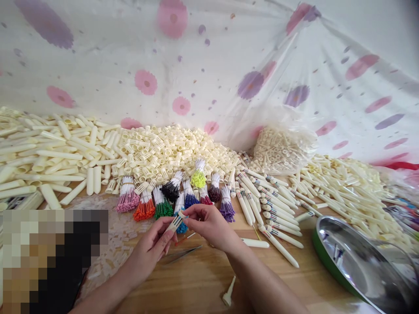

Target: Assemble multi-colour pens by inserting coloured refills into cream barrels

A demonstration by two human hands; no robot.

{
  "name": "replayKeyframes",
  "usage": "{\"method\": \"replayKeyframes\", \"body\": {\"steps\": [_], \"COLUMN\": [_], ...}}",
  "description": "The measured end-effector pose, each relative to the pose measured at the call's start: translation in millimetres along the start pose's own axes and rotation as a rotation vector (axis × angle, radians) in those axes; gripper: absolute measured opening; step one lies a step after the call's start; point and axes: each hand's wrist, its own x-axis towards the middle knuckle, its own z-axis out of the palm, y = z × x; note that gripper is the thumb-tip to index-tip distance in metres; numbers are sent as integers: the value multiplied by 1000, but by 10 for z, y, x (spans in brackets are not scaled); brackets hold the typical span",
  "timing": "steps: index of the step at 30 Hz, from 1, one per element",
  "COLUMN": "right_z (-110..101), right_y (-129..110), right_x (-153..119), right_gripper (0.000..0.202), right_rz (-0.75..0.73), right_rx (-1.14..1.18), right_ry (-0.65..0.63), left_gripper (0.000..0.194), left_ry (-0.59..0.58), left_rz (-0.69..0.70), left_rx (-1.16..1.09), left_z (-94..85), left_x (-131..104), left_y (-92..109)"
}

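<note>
A cream slotted pen barrel top (176, 222) is tilted between my two hands above the table. My left hand (156, 244) is closed around its lower part. At its upper end, the thumb and fingers of my right hand (211, 224) pinch it; whether they hold a smaller piece as well is hidden. Just below the hands lies a pair of metal tweezers (185, 254). Rubber-banded refill bundles stand right behind, among them a green one (162, 208), an orange one (143, 209) and a purple one (227, 208).
Heaps of cream pen barrels (59, 148) and slotted tops (173, 148) line the back. Assembled multicolour pens (278, 218) lie at right, beside a green-sided metal pan (360, 266). A cream pointed part (229, 293) rests near the front. Small translucent pieces (109, 244) are scattered at left.
</note>
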Motion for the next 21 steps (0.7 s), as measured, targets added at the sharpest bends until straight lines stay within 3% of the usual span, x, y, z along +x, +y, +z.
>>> {"method": "replayKeyframes", "body": {"steps": [4,7,15,21], "right_z": [38,38,7,39], "right_y": [-36,-56,-30,2], "right_x": [-37,-52,32,62], "right_gripper": [18,18,12,13], "right_rz": [-83,-112,2,71], "right_rx": [-308,-387,49,167], "right_ry": [85,81,-36,4], "left_gripper": [30,28,28,28], "left_ry": [69,85,64,63], "left_rz": [35,66,37,22], "left_rx": [135,196,153,112], "left_z": [-16,-27,-25,-9], "left_x": [-11,-18,-7,-2], "left_y": [-50,-65,-37,-6]}}
